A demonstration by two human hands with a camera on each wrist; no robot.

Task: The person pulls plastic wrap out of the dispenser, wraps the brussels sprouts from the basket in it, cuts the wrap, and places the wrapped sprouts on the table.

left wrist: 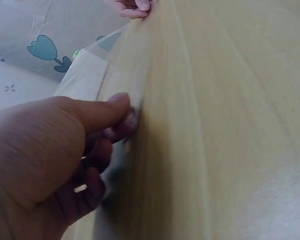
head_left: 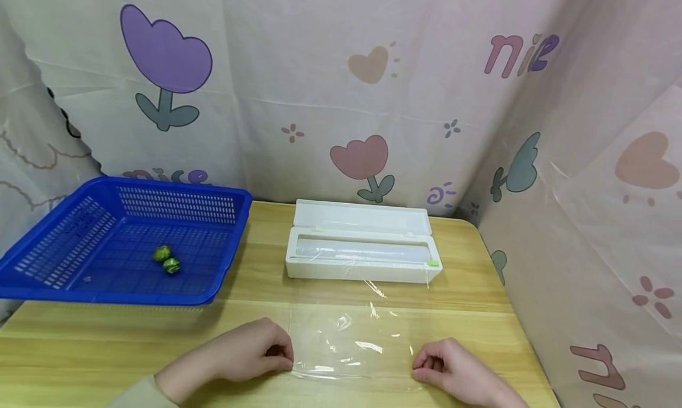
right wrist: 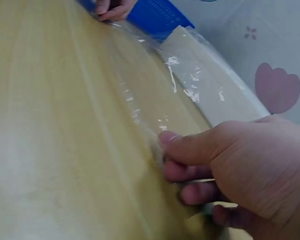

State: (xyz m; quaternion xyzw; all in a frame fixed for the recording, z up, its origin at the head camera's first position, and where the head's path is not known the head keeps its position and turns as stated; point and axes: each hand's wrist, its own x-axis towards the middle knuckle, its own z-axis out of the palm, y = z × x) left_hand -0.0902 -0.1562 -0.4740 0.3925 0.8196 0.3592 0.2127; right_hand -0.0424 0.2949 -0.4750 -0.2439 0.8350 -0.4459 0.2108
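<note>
The left grip (head_left: 261,350) and right grip (head_left: 450,369) each pinch a corner of the clear film (head_left: 345,323), drawn out between them. It looks uncut, running back to the open white box (head_left: 362,237) ahead of both; the green slider (head_left: 433,263) sits on the right grip's side. Two green balls (head_left: 171,265) lie untouched in the blue basket (head_left: 176,204), ahead-left of the left grip.

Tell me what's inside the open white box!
Inside the white box lies a roll of clear film, with a sheet stretching out over the front. The roll covers the box's floor, which can't be seen.
</note>
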